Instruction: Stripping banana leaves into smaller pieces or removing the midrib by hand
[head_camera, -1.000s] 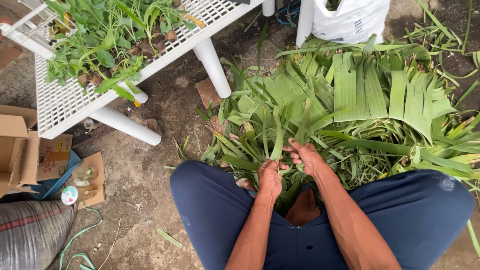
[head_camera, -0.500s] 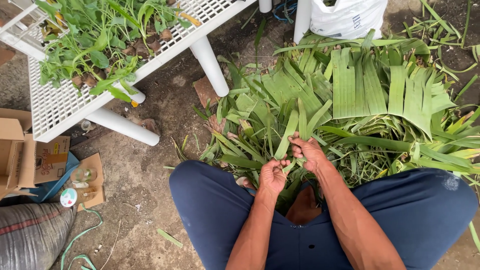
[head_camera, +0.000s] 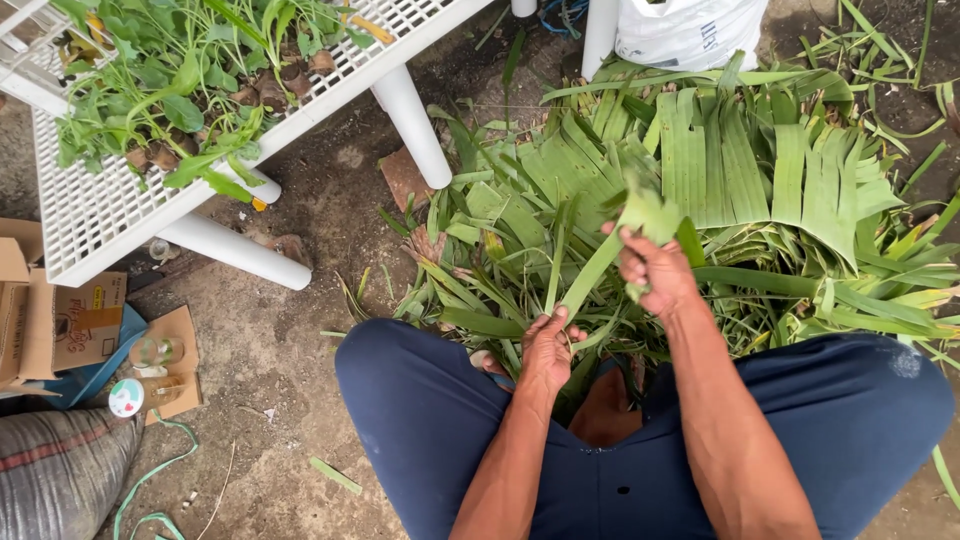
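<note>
Bare dirt ground (head_camera: 290, 330) carries a brown cardboard box (head_camera: 60, 320) at left; left hand (head_camera: 548, 350) and right hand (head_camera: 655, 270) grasp one leaf strip (head_camera: 610, 255).

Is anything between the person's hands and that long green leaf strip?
Nothing visible. The left hand grips the lower end of the leaf strip and the right hand grips its upper part, both touching it directly. The pile of leaves lies behind and below it.

Bright green leaf strip (head_camera: 600, 262), deep green leaf pile (head_camera: 740, 170), white lattice bench (head_camera: 100, 215), navy trousers (head_camera: 420, 420), brown cardboard box (head_camera: 60, 320).
</note>
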